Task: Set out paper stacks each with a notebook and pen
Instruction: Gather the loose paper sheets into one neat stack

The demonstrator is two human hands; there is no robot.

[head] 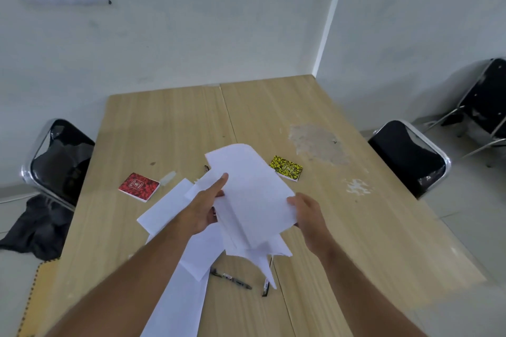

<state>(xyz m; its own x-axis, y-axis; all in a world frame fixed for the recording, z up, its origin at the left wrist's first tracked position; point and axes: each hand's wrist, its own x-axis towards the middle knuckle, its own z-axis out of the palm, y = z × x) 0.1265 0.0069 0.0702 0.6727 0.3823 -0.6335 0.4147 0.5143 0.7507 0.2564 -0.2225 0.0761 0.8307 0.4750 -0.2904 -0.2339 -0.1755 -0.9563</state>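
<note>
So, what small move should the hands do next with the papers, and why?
Probably square up the sheets held by the left hand and right hand, then lay them flat on the table. The sheets are fanned and uneven, more paper lies loose below, and both notebooks, red and yellow, lie apart.

Your left hand (201, 210) and right hand (306, 213) are bare, no gloves or rings showing. Both forearms, entering from 6 o'clock, are sleeveless and without a watch.

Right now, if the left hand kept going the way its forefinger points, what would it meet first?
The left hand already touches the held paper sheets; beyond them, roughly along that line, lies the yellow notebook, though depth is unclear.
</note>
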